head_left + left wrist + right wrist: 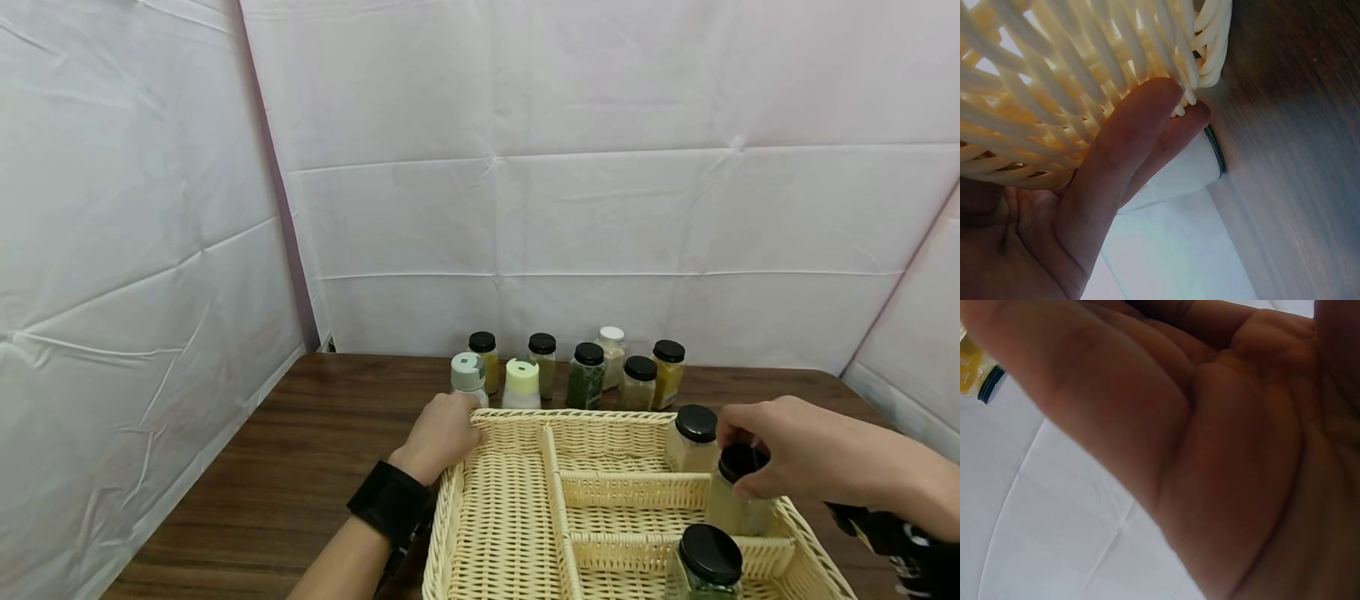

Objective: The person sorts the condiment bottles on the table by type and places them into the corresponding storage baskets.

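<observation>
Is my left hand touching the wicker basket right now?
Touching. The left wrist view shows the left hand's fingers pressed against the basket weave; the head view shows that hand on its far-left corner.

Staged recording booth: white sheet walls [600, 125] enclosing wooden table [300, 450].

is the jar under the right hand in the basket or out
In: the jar stands upright in a right-side basket compartment, right hand gripping its black lid.
</observation>
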The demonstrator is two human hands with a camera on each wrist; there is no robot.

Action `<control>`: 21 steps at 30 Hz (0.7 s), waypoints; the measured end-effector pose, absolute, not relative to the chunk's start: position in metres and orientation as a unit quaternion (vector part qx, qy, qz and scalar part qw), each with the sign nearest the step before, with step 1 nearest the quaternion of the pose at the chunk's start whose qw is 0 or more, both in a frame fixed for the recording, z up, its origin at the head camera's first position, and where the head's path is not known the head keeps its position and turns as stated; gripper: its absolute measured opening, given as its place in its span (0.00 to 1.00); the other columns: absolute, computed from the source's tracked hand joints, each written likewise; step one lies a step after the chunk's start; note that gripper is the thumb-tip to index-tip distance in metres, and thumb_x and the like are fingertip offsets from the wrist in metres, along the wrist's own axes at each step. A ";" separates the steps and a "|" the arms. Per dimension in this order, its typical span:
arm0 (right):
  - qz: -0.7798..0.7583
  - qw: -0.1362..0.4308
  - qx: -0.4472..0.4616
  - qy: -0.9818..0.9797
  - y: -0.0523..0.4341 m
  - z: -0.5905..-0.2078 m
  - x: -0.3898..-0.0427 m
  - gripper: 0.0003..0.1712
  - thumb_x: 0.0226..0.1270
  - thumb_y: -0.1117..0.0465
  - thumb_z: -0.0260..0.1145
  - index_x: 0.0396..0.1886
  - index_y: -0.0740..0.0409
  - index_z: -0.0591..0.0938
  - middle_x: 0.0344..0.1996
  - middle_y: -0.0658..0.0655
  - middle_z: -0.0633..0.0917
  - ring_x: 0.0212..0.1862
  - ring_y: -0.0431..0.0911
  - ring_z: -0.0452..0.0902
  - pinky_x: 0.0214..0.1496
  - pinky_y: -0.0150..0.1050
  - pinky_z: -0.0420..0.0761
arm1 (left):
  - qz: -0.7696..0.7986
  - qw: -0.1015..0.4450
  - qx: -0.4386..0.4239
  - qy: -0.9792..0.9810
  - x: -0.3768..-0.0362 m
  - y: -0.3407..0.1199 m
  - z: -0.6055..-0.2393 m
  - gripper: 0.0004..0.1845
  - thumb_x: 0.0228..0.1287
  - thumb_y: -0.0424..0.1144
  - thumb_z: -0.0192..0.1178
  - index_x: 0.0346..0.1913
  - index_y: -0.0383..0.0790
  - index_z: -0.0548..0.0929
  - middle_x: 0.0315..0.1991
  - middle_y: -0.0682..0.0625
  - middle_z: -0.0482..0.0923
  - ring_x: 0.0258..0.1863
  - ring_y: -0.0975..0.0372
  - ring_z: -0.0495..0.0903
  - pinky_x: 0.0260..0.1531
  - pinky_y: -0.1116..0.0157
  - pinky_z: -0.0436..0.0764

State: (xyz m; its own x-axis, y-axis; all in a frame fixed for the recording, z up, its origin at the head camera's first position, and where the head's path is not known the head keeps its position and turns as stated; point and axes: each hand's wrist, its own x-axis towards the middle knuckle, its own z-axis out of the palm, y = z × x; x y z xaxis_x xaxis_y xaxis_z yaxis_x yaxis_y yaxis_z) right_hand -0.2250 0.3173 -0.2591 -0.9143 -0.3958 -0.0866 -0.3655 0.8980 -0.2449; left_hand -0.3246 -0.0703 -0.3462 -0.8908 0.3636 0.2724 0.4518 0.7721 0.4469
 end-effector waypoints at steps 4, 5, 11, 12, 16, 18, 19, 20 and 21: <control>-0.114 0.077 -0.188 0.972 0.316 -0.262 -0.226 0.24 0.57 0.54 0.86 0.46 0.53 0.82 0.39 0.46 0.82 0.35 0.38 0.75 0.33 0.39 0.76 | -0.256 0.084 -0.216 -0.938 -0.325 -0.070 -0.346 0.05 0.64 0.27 0.72 0.38 0.36 0.86 0.30 0.47 0.84 0.27 0.61 0.78 0.32 0.61 0.79; -0.115 0.080 -0.185 0.973 0.315 -0.263 -0.227 0.23 0.57 0.54 0.85 0.46 0.53 0.82 0.39 0.46 0.82 0.35 0.38 0.74 0.33 0.39 0.76 | -0.256 0.083 -0.216 -0.939 -0.325 -0.070 -0.346 0.05 0.64 0.27 0.72 0.38 0.36 0.86 0.30 0.47 0.84 0.27 0.61 0.78 0.32 0.61 0.78; -0.117 0.098 -0.178 0.972 0.312 -0.266 -0.229 0.21 0.58 0.56 0.85 0.45 0.55 0.83 0.38 0.46 0.82 0.34 0.39 0.74 0.33 0.40 0.75 | -0.258 0.081 -0.216 -0.938 -0.325 -0.070 -0.346 0.05 0.64 0.28 0.73 0.37 0.36 0.85 0.29 0.47 0.83 0.27 0.61 0.77 0.32 0.61 0.78; -0.117 0.099 -0.180 0.972 0.312 -0.266 -0.229 0.21 0.58 0.56 0.84 0.45 0.55 0.83 0.39 0.47 0.82 0.34 0.40 0.73 0.33 0.40 0.75 | -0.257 0.080 -0.216 -0.939 -0.325 -0.070 -0.346 0.06 0.64 0.28 0.73 0.36 0.36 0.85 0.29 0.47 0.83 0.27 0.61 0.77 0.32 0.61 0.78; -0.119 0.099 -0.186 0.970 0.312 -0.268 -0.231 0.20 0.59 0.57 0.84 0.44 0.55 0.82 0.37 0.46 0.81 0.32 0.39 0.71 0.33 0.39 0.73 | -0.258 0.076 -0.213 -0.939 -0.325 -0.070 -0.346 0.05 0.65 0.28 0.73 0.37 0.36 0.85 0.30 0.46 0.84 0.27 0.61 0.78 0.32 0.61 0.79; -0.118 0.092 -0.194 0.969 0.313 -0.269 -0.232 0.19 0.59 0.58 0.84 0.42 0.55 0.82 0.35 0.46 0.80 0.31 0.38 0.69 0.32 0.38 0.72 | -0.258 0.074 -0.211 -0.940 -0.324 -0.070 -0.345 0.05 0.65 0.28 0.73 0.38 0.35 0.86 0.31 0.46 0.84 0.28 0.60 0.78 0.32 0.60 0.79; -0.118 0.091 -0.195 0.969 0.313 -0.269 -0.232 0.19 0.58 0.58 0.84 0.42 0.55 0.82 0.34 0.46 0.79 0.31 0.37 0.69 0.32 0.38 0.72 | -0.259 0.073 -0.211 -0.940 -0.324 -0.070 -0.345 0.05 0.65 0.28 0.73 0.39 0.35 0.86 0.31 0.46 0.84 0.28 0.60 0.79 0.32 0.60 0.79; -0.118 0.089 -0.195 0.969 0.313 -0.269 -0.232 0.19 0.58 0.58 0.84 0.41 0.54 0.81 0.34 0.46 0.79 0.31 0.37 0.68 0.32 0.38 0.71 | -0.259 0.072 -0.211 -0.940 -0.324 -0.070 -0.345 0.05 0.65 0.28 0.72 0.39 0.35 0.86 0.31 0.45 0.84 0.28 0.60 0.79 0.32 0.60 0.79; -0.119 0.088 -0.196 0.969 0.313 -0.270 -0.233 0.19 0.58 0.58 0.84 0.40 0.54 0.81 0.32 0.46 0.78 0.30 0.37 0.67 0.32 0.38 0.70 | -0.260 0.072 -0.210 -0.940 -0.324 -0.070 -0.345 0.05 0.65 0.28 0.72 0.40 0.35 0.86 0.31 0.45 0.85 0.28 0.60 0.78 0.32 0.60 0.79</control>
